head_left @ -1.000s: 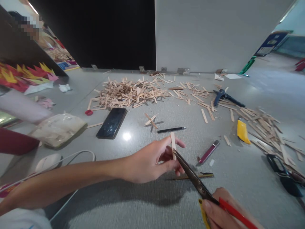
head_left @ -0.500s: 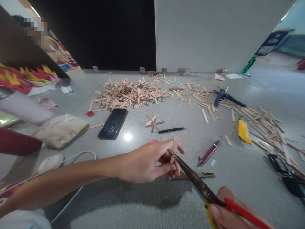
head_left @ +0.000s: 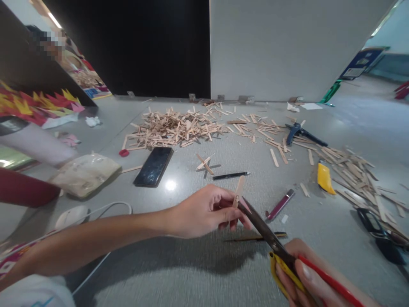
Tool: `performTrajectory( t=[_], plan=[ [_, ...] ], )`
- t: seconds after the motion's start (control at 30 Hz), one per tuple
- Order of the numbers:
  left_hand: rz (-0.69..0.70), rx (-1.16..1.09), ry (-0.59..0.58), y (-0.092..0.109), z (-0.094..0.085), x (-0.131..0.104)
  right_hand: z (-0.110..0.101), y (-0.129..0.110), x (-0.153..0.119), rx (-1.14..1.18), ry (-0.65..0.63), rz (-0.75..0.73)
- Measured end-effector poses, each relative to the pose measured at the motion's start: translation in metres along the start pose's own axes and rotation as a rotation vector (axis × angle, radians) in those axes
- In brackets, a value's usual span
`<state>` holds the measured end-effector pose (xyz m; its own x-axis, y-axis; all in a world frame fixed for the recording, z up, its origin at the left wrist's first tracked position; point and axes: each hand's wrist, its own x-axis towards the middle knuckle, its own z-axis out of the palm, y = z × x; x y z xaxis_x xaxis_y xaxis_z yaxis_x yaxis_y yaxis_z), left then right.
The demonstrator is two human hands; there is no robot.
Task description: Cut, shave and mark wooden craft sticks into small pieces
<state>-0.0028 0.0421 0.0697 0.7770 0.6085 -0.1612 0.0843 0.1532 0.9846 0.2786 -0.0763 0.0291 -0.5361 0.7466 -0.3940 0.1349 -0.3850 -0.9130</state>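
Observation:
Between thumb and fingers, my left hand [head_left: 204, 211] pinches a small wooden craft stick [head_left: 240, 187], held roughly upright above the table. My right hand [head_left: 306, 273] grips scissors [head_left: 270, 236] with dark blades and red and yellow handles. The blade tips reach the stick right by my left fingertips; whether they touch the wood I cannot tell. Under the blades on the table lies a thin, dark-and-yellowish tool [head_left: 255, 237]. Just beyond my left hand are a black pen [head_left: 231, 175] and a pair of crossed sticks [head_left: 205, 163].
A heap of cut sticks [head_left: 175, 128] spreads at the back, with more sticks [head_left: 361, 179] at right. Around lie a phone [head_left: 153, 166], a purple cutter [head_left: 281, 204], a yellow tool [head_left: 325, 178], blue pliers [head_left: 303, 134], glasses [head_left: 380, 234] and a plastic bag [head_left: 87, 175]. Upright panels [head_left: 271, 47] stand behind.
My left hand has shifted slightly right with the stick, which leans more. My right hand has turned and risen a little, showing more of the yellow handle, and the scissor blades look more open.

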Motion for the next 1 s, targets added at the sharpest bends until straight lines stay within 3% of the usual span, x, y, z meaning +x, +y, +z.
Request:
performTrajectory(
  t=[0.27,0.4,0.53,1.0],
  plan=[
    [-0.04,0.141,0.035,0.0,0.003,-0.003,0.0,-0.025,0.008,-0.091,0.08,0.182],
    [-0.018,0.245,0.006,0.004,-0.002,-0.004,-0.002,-0.028,0.007,-0.092,0.142,0.187],
    [0.006,0.32,-0.028,0.006,-0.008,-0.005,-0.006,-0.028,0.006,-0.048,0.097,0.115],
    [0.141,0.584,-0.157,0.022,-0.024,-0.008,-0.008,-0.026,0.008,-0.166,-0.05,0.148]
  ],
)
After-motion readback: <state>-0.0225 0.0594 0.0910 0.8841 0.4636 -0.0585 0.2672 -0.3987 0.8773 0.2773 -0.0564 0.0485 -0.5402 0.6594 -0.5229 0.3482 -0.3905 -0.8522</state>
